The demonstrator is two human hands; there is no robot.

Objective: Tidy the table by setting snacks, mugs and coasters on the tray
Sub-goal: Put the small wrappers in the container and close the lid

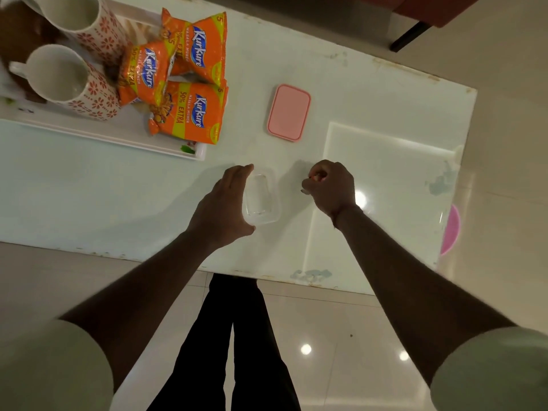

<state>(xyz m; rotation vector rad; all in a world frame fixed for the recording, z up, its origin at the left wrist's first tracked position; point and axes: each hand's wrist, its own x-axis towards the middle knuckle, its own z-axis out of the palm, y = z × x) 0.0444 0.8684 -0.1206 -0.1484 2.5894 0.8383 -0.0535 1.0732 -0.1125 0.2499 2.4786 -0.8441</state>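
Note:
A white tray (118, 137) lies at the table's far left. On it stand two white mugs with red flower prints (98, 34) (56, 74), resting over something brown (23, 40) that I cannot identify. Three orange Kurkure snack packets (198, 46) (145, 72) (192, 114) fill the tray's right end. My left hand (222, 203) grips a small clear plastic container (262, 200) from its left side, near the table's front edge. To its right, my right hand (332, 188) is closed in a fist just above the table; what is inside is hidden.
A pink rectangular lid (289, 112) lies flat on the white table (89, 197) beyond the container. A pale board or mat (385, 188) covers the table's right part. Something pink (452, 229) shows past the right edge. Dark furniture legs (409, 37) stand beyond the far side.

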